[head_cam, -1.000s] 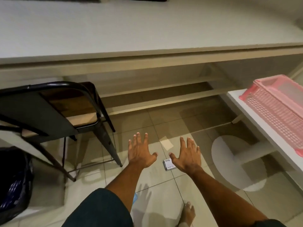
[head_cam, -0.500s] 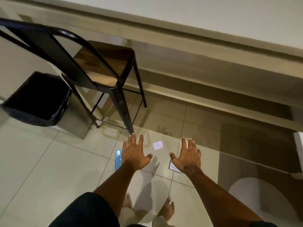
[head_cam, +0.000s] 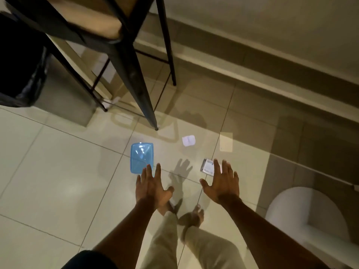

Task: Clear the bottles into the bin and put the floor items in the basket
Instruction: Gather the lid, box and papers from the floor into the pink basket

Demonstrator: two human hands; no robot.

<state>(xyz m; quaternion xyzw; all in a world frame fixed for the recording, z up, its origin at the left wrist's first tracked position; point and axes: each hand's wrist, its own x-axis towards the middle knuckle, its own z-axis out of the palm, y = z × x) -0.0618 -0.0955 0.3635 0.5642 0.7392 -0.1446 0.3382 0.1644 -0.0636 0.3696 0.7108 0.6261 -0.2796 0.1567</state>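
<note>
Just above the floor, left hand (head_cam: 150,188) and right hand (head_cam: 222,184) spread wide, empty.

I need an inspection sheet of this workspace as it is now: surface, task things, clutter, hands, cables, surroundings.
Surface: glossy pale tiled floor, with hand shadows and reflections.
Job's things: blue plastic lid flat on the floor; small printed packet to its right, partly behind fingers; white scrap and pale card farther away. Black-lined bin at upper left. No bottles or basket in view.
Clutter: nothing seen beyond the floor items.
Hands: left hand open, fingers spread, above the lid's near edge; right hand open over the packet. Neither holds anything.
Cables: nothing seen.
Surroundings: black metal chair ahead; round white base at right; bare feet below.
</note>
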